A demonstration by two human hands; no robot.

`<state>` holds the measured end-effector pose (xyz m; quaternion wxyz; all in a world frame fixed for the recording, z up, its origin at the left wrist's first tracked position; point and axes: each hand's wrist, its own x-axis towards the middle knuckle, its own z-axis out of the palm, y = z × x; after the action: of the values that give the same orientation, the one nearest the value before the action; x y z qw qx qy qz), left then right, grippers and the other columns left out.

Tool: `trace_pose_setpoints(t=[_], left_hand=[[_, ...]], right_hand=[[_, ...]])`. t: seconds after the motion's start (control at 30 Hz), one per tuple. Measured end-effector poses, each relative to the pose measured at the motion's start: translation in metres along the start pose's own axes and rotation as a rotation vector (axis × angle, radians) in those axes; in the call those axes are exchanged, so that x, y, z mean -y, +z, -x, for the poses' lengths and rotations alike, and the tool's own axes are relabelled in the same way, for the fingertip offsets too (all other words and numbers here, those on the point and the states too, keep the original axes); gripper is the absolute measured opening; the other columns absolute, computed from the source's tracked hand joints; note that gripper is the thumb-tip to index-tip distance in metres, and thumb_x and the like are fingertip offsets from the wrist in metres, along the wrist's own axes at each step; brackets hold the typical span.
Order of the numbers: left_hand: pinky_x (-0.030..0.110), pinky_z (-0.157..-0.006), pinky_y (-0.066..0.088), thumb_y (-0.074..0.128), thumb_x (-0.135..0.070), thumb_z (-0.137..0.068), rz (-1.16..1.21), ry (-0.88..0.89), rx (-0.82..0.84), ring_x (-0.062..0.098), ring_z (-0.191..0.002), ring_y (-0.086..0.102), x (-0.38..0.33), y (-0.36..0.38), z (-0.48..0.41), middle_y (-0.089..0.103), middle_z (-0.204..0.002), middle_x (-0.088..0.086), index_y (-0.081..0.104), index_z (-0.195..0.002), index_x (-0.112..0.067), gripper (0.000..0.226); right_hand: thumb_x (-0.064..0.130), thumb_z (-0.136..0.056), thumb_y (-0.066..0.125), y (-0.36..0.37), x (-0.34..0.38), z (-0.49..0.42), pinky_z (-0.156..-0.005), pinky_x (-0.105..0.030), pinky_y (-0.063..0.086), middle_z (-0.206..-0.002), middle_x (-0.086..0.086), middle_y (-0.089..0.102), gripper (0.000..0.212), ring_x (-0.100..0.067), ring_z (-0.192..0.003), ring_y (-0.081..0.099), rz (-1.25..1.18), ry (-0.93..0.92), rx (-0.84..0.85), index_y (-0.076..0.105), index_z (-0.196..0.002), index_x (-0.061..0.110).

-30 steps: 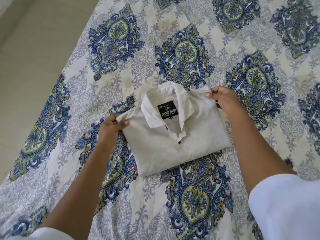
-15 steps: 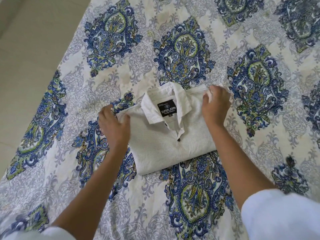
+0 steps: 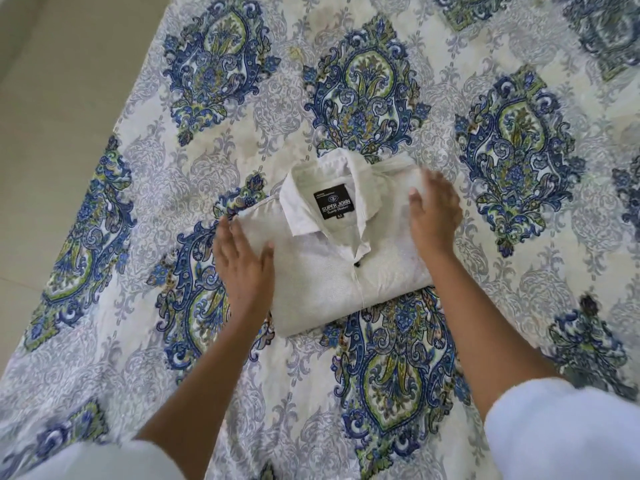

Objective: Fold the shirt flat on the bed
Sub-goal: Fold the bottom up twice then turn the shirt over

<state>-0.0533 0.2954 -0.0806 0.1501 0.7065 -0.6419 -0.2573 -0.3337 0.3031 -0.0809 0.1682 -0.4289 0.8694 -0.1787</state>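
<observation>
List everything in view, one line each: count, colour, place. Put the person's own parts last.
shirt: one, off-white, folded into a rectangle at the middle of the bed, collar up and away from the person
label: one, black with white print, inside the collar
button: one, dark, on the placket below the collar
bedsheet: one, pale with blue and green paisley medallions, under the shirt, filling most of the view
floor: pale beige, along the left edge
left hand: one, flat on the shirt's left edge
right hand: one, flat on the shirt's upper right part
sleeves: two, white, at the bottom corners
</observation>
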Motion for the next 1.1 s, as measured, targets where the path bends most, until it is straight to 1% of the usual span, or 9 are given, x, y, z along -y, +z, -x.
trace_pose_setpoints(t=[0.07, 0.13, 0.23, 0.43, 0.53, 0.6, 0.77, 0.97, 1.1], left_hand=[[0.040, -0.111, 0.024, 0.059, -0.023, -0.090, 0.306, -0.248, -0.063, 0.030, -0.134, 0.026, -0.008, -0.006, 0.013, 0.027, -0.144, 0.016, 0.023, -0.144, -0.005, 0.067], [0.035, -0.086, 0.045, 0.062, -0.019, -0.087, 0.558, -0.445, -0.033, 0.025, -0.104, 0.048, -0.016, -0.010, 0.022, 0.045, -0.113, 0.008, 0.037, -0.131, -0.007, 0.052], [0.026, -0.054, 0.043, 0.062, -0.019, -0.088, 0.722, -0.595, 0.148, 0.017, -0.071, 0.056, -0.020, -0.013, 0.025, 0.057, -0.090, 0.006, 0.048, -0.112, -0.002, 0.032], [0.037, -0.069, 0.048, 0.069, -0.008, -0.080, 0.801, -0.761, 0.475, 0.029, -0.086, 0.059, -0.018, -0.023, 0.026, 0.063, -0.105, 0.014, 0.057, -0.112, -0.002, 0.035], [0.037, -0.068, 0.051, 0.068, -0.005, -0.079, 0.914, -0.674, 0.467, 0.028, -0.088, 0.062, -0.019, -0.031, 0.035, 0.066, -0.101, 0.009, 0.062, -0.104, -0.008, 0.026], [0.041, -0.070, 0.054, 0.073, -0.009, -0.074, 0.982, -0.582, 0.418, 0.030, -0.093, 0.064, -0.022, -0.040, 0.042, 0.067, -0.107, 0.011, 0.060, -0.115, -0.008, 0.043], [0.049, -0.082, 0.054, 0.079, -0.024, -0.061, 0.983, -0.370, 0.429, 0.030, -0.098, 0.066, -0.041, -0.070, 0.071, 0.068, -0.109, 0.010, 0.059, -0.116, -0.011, 0.059], [0.038, -0.074, 0.055, 0.070, -0.019, -0.070, 0.915, -0.181, 0.550, 0.023, -0.094, 0.066, -0.078, -0.083, 0.121, 0.068, -0.106, 0.008, 0.059, -0.113, -0.012, 0.045], [0.045, -0.081, 0.053, 0.072, -0.020, -0.072, 0.830, -0.086, 0.643, 0.029, -0.099, 0.064, -0.113, -0.067, 0.170, 0.067, -0.109, 0.010, 0.060, -0.110, -0.017, 0.040]], right_hand=[[0.034, -0.095, 0.047, -0.015, -0.008, -0.001, -0.098, -0.046, 0.040, -0.131, -0.012, 0.051, 0.041, -0.034, -0.121, 0.047, -0.107, 0.177, 0.037, 0.046, -0.129, 0.011], [0.039, -0.092, 0.051, -0.031, -0.016, 0.001, -0.093, -0.041, 0.042, -0.126, -0.014, 0.053, 0.047, -0.033, -0.114, 0.052, -0.148, 0.261, 0.222, 0.048, -0.126, 0.006], [0.050, -0.084, 0.059, -0.051, -0.021, 0.001, -0.091, -0.038, 0.043, -0.125, -0.010, 0.055, 0.060, -0.030, -0.112, 0.053, -0.290, 0.372, 0.474, 0.047, -0.127, 0.010], [0.063, -0.031, 0.086, -0.045, -0.053, -0.002, -0.098, -0.050, 0.046, -0.131, -0.008, 0.057, 0.119, -0.030, -0.113, 0.058, -0.449, 0.416, 0.655, 0.048, -0.133, 0.014], [0.021, -0.070, 0.080, -0.063, -0.032, 0.027, -0.087, -0.040, 0.052, -0.113, -0.007, 0.065, 0.061, -0.024, -0.098, 0.063, -0.686, 0.443, 0.558, 0.055, -0.124, 0.005], [0.010, -0.077, 0.073, -0.069, -0.033, 0.044, -0.075, -0.031, 0.053, -0.101, -0.003, 0.066, 0.042, -0.017, -0.083, 0.063, -0.747, 0.405, 0.502, 0.059, -0.116, 0.007], [0.009, -0.075, 0.074, -0.100, -0.041, 0.100, -0.065, -0.023, 0.054, -0.090, 0.005, 0.067, 0.036, -0.011, -0.076, 0.064, -0.861, 0.361, 0.354, 0.063, -0.108, 0.009], [0.007, -0.077, 0.071, -0.158, -0.081, 0.182, -0.058, -0.017, 0.053, -0.079, 0.006, 0.068, 0.024, 0.001, -0.060, 0.064, -0.937, 0.426, 0.140, 0.066, -0.100, 0.007], [0.005, -0.079, 0.070, -0.192, -0.130, 0.242, -0.059, -0.020, 0.051, -0.081, 0.000, 0.065, 0.024, -0.004, -0.061, 0.061, -0.929, 0.518, -0.031, 0.066, -0.102, 0.002]])
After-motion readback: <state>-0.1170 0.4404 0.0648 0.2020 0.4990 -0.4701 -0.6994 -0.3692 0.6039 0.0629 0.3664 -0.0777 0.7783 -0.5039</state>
